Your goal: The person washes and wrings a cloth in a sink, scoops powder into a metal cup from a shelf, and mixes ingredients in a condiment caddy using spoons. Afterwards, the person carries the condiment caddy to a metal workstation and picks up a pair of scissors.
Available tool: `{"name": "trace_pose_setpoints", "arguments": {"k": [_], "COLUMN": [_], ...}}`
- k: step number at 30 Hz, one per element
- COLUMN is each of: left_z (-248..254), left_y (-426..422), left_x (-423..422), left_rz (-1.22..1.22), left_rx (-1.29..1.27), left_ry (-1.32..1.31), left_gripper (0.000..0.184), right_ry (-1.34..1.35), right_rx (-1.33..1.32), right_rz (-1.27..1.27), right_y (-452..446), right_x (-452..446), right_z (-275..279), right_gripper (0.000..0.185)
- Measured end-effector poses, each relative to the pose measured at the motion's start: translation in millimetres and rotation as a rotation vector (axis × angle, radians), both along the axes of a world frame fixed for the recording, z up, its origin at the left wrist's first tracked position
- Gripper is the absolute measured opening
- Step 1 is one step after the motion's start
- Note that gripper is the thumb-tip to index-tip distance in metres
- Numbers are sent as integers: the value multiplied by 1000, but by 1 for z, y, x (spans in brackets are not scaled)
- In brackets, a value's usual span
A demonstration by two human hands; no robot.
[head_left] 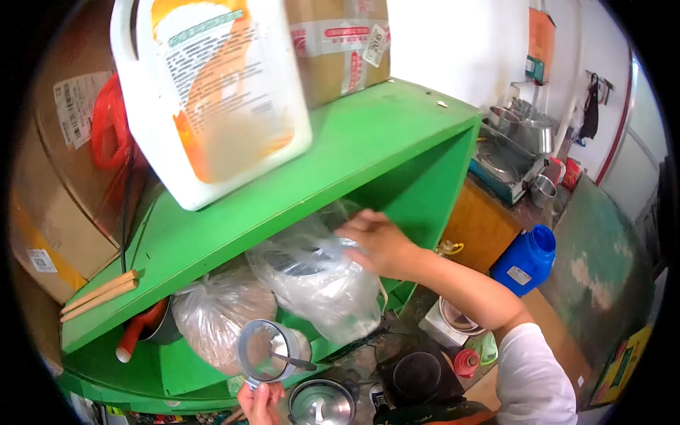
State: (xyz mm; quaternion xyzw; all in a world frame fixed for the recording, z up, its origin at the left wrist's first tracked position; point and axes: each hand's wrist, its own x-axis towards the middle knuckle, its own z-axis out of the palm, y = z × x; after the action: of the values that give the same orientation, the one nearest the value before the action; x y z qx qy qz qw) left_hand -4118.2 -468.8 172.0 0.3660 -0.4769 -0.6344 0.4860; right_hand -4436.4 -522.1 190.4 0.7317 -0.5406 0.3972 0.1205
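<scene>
Head, left grip [262, 401] closed, holding cup [265, 348]

Kitchen, apparently: stove [501, 168], metal pots [536, 134], metal cup [543, 190]; green storage shelf [382, 127] nearby.

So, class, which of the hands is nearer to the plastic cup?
Left: the left hand holds the plastic cup; the right hand is farther off, at the clear bag.
</scene>
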Motion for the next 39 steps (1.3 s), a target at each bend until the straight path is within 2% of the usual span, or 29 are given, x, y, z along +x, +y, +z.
{"name": "trace_pose_setpoints", "arguments": {"k": [2, 3, 5, 6, 7, 9, 10, 12, 13, 14, 15, 16, 17, 18, 19, 21, 22, 23, 25, 28, 30, 32, 33, 35, 36, 38, 39], "left_z": [2, 3, 2, 1, 1, 1, 1, -3, -4, -3, -3, -3, -2, -1, 0, 1, 2, 3, 8, 12, 10, 11, 11, 8, 7, 6, 5], "left_y": [3, 1, -1, -1, -2, -4, -5, -9, -11, -13, -14, -15, -16, -15, -15, -15, -14, -15, -15, -17, -18, -18, -18, -20, -21, -23, -23], "left_x": [-7, -9, -7, -5, -4, -1, 0, 8, 11, 13, 14, 15, 16, 16, 16, 18, 19, 20, 20, 19, 19, 18, 18, 20, 19, 20, 20], "left_rz": [7, 28, -9, -36, -38, -12, 5, 33, 53, 57, 56, 56, 56, 57, 71, 86, 77, 68, 57, 63, 79, 76, 76, 63, 49, 47, 54], "left_rx": [4, 9, -19, -32, -30, -38, -45, -42, -37, -41, -40, -70, -99, -98, -94, -96, -91, -87, -92, -116, -124, -120, -109, -110, -111, -115, -121], "left_ry": [-3, -2, 18, 35, 36, 23, 11, 20, 26, 32, 33, 33, 31, 29, 20, 7, -14, -31, -1, 39, 45, 35, 19, 27, 38, 36, 38], "left_gripper": [16, 17, 18, 19, 19, 20, 23, 24, 25, 26, 26, 25, 25, 25, 24, 23, 23, 22, 21, 20, 19, 19, 19, 19, 20, 21, 21], "right_ry": [170, 167, 156, 33, 34, 45, 42, 195, 355, 453, 550, 549, 425, 304, 301, 262, 512, 511, 429, 480, 601, 343, 346, 592, 593, 368, 369], "right_rx": [146, 135, 314, 276, 279, 62, 65, 802, 662, 676, 686, 687, 623, 558, 555, 837, 1006, 1001, 1273, 823, 756, 331, 329, 800, 803, 699, 699], "right_rz": [-53, -66, 149, 253, 251, 521, 522, 657, 585, 499, 411, 411, 384, 357, 361, 535, 278, 277, -30, -193, -273, -495, -496, -206, -210, -70, -72], "right_y": [-12, -8, 6, 17, 25, 40, 49, 68, 74, 76, 73, 63, 51, 41, 30, 6, 8, 5, -3, -55, -71, -78, -68, -39, -36, -32, -33], "right_x": [0, 0, -1, 0, -4, -13, -19, -30, -25, -23, -9, 0, 9, 18, 24, 31, 40, 41, 37, -8, -4, 5, 16, 46, 50, 55, 58], "right_z": [-13, -10, -4, 8, 17, 27, 19, -10, -16, -16, 6, 22, 38, 45, 37, 11, 28, 42, 62, 18, 26, 37, 46, 56, 51, 41, 40], "right_gripper": [16, 16, 16, 11, 11, 11, 11, 14, 13, 11, 9, 9, 13, 17, 17, 15, 11, 11, 13, 20, 21, 19, 19, 19, 19, 20, 20]}}
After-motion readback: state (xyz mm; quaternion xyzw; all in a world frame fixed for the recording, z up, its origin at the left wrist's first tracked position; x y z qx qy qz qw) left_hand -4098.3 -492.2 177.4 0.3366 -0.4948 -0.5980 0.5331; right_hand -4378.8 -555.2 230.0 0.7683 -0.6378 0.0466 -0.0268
